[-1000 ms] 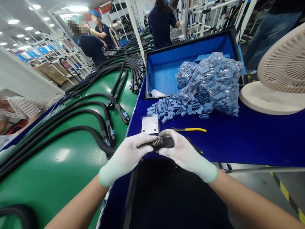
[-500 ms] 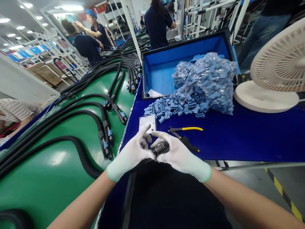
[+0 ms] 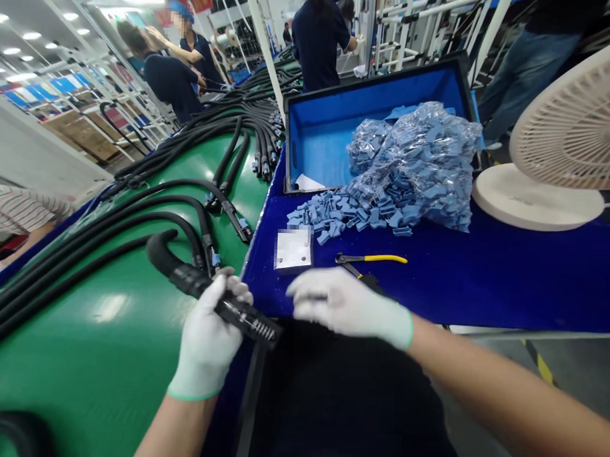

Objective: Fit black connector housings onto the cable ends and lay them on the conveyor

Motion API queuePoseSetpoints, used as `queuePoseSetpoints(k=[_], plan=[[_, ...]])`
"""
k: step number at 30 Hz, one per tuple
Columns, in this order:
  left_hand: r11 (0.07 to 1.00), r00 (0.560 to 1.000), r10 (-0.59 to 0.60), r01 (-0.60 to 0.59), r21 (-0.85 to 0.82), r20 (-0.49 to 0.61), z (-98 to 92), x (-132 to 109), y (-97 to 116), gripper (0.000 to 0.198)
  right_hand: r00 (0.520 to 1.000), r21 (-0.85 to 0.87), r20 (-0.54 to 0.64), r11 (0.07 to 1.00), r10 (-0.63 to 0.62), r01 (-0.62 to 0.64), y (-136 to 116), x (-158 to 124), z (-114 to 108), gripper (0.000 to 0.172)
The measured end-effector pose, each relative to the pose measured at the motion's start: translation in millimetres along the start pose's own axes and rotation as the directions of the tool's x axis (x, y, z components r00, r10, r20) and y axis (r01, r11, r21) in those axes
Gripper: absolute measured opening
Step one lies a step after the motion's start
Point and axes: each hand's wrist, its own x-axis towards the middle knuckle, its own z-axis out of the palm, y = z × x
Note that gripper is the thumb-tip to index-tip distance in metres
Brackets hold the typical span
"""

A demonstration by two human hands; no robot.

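My gloved left hand (image 3: 214, 335) is wrapped around the end of a black hose (image 3: 186, 274), just behind its black end fitting (image 3: 254, 325). Pale ridges show near the fitting's tip, which points down to the right. Over the edge of the blue table hovers my gloved right hand (image 3: 340, 300), apart from the hose. Its fingers are slightly blurred and stretched toward the left, and I see nothing held in them. A small white block (image 3: 294, 248) lies beyond them, and pliers with yellow handles (image 3: 384, 258) lie partly behind that hand.
Loose blue clips (image 3: 335, 213) and a clear bag of them (image 3: 422, 159) spill from a blue bin (image 3: 318, 145). A white fan (image 3: 541, 197) stands at right. More black hoses (image 3: 109, 245) lie along the green surface (image 3: 116, 335) at left. Several people work farther back.
Both hands were together at the hose fitting. The left hand has moved left with the hose end, turning it into fuller view. The right hand has come away from it.
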Motion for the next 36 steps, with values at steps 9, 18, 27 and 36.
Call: queuePoseSetpoints(k=[9,18,27,36], plan=[[0.844,0.871,0.394,-0.469,0.262,0.293,60.9,69,32,0.026,0.979,-0.84,-0.034,0.525,0.203,-0.138,70,64,-59,0.026],[0.67,0.821,0.445,-0.571,0.475,0.359,84.1,108,2,0.027,0.994,-0.619,-0.06,0.777,0.095,-0.112,80,50,-68,0.017],[0.584,0.851,0.436,-0.514,0.628,0.291,81.5,109,-9,0.03,0.962,-0.163,-0.243,0.972,0.127,-0.169,45,60,-69,0.031],[0.624,0.862,0.351,-0.507,0.595,0.366,68.2,119,1,0.036,0.996,-0.05,0.031,0.995,0.085,-0.083,37,114,-36,0.03]])
